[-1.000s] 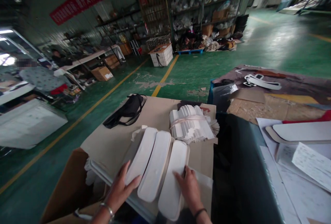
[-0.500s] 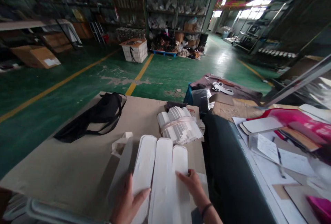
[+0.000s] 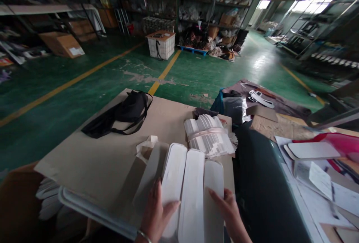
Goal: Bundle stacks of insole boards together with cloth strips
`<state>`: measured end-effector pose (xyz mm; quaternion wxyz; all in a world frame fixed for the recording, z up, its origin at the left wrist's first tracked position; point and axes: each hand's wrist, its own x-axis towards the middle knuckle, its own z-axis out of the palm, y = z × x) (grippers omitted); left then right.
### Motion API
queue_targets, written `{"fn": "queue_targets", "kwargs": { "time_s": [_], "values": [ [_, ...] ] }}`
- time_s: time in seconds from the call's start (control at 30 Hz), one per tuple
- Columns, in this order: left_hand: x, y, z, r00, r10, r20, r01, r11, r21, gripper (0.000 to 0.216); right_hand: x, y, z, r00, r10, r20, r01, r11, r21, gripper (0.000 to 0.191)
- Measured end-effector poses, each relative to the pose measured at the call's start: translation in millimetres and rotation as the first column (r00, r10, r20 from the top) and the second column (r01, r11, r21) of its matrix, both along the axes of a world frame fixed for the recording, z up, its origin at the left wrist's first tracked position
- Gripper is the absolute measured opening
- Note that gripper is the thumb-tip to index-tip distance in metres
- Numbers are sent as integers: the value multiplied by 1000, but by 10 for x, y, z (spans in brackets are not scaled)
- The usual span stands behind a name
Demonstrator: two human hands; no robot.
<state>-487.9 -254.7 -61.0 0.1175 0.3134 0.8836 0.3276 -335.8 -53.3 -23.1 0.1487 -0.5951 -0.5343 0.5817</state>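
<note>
Hands have shifted slightly right since half a second ago, as has the view: the left hand (image 3: 157, 215) lies flat, fingers spread, on the leftmost of three white oblong pieces (image 3: 193, 190), gripping nothing; the right hand (image 3: 228, 211) rests open on the rightmost piece. The pieces lie side by side on a cardboard sheet (image 3: 106, 157). Just beyond sits a banded bundle of white cards (image 3: 209, 136); a black bag (image 3: 123, 114) lies farther left. Below the sheet's left edge, a brown box (image 3: 17, 202) holds more white pieces.

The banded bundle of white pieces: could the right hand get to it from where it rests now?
Probably yes. The right hand lies on the rightmost white strip, and the banded bundle sits just beyond it on the cardboard sheet, with nothing between.
</note>
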Motion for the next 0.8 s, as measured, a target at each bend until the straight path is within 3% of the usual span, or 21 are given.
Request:
{"fn": "queue_targets", "kwargs": {
  "time_s": [0.1, 0.17, 0.23, 0.33, 0.4, 0.5, 0.57, 0.7, 0.8],
  "values": [
    [-11, 11, 4, 999, 38, -10, -37, 999, 22, 86, 141, 76, 133, 1000, -3, 3, 3, 999, 54, 59],
    [-49, 5, 94, 997, 75, 12, -76, 995, 57, 87, 266, 155, 284, 1000, -5, 1, 5, 997, 71, 61],
    [-85, -6, 304, 991, 97, 92, -105, 991, 84, 85, 367, 222, 489, 1000, -23, -9, 23, 998, 62, 63],
    [-50, 11, 780, 948, 40, 317, -78, 991, 109, 77, 345, 204, 836, 998, -45, -51, 42, 998, -44, 68],
    [38, 68, 1080, 855, -61, 514, -51, 978, 202, 80, 158, 63, 1015, 991, -19, -132, -5, 984, -176, 70],
    [127, 152, 1325, 619, -133, 774, -218, 917, 333, 95, -323, -304, 1102, 959, 45, -279, -111, 968, -224, 65],
    [66, 141, 1353, 522, -68, 850, -326, 905, 273, 93, -673, -563, 1056, 929, 102, -357, -166, 974, -155, 62],
    [-329, -49, 1289, 442, 40, 896, -385, 911, 149, 81, -1125, -870, 902, 835, 308, -456, -356, 934, -20, 56],
    [-656, -167, 1191, 404, 44, 914, -416, 899, 140, 75, -1123, -853, 804, 837, 507, -207, -445, 850, 282, 48]
  ]
}}
